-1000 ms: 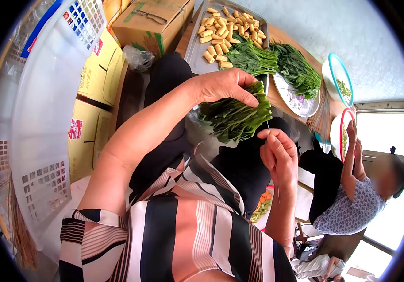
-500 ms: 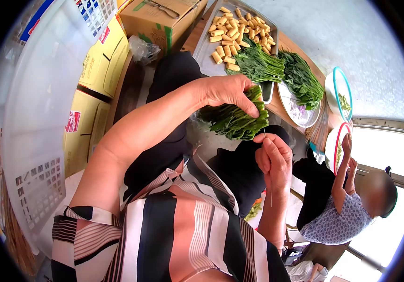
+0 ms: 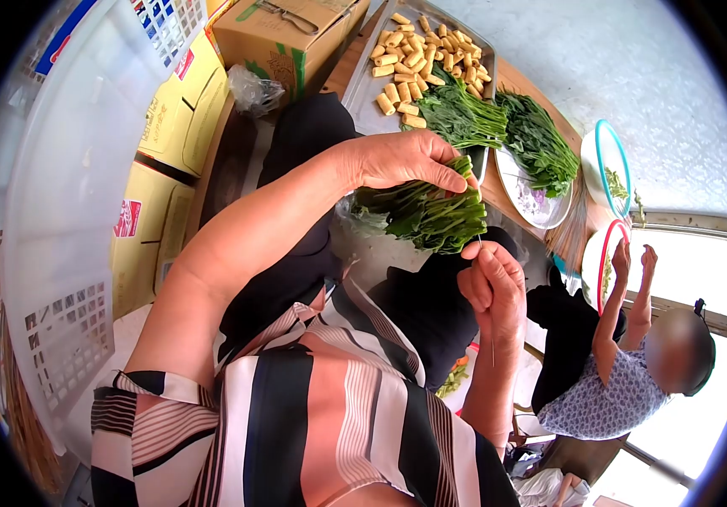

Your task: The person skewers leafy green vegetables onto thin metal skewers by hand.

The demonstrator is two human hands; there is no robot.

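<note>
I judge the step in hand to be skewering greens. Left hand: gripping the greens between the knees. Right hand: pinching the skewer, upper end at the greens' edge. The next move, I judge, calls for straight, steady alignment.

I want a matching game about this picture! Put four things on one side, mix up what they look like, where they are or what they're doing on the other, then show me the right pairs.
Things:
1. Left hand
2. Tan tube-shaped pieces
3. Right hand
4. Cardboard box

Clues:
A. Pinching a thin stick
B. Brown with green markings
C. Holding a bunch of leafy greens
D. On a metal tray

Right pairs: 1-C, 2-D, 3-A, 4-B
</note>
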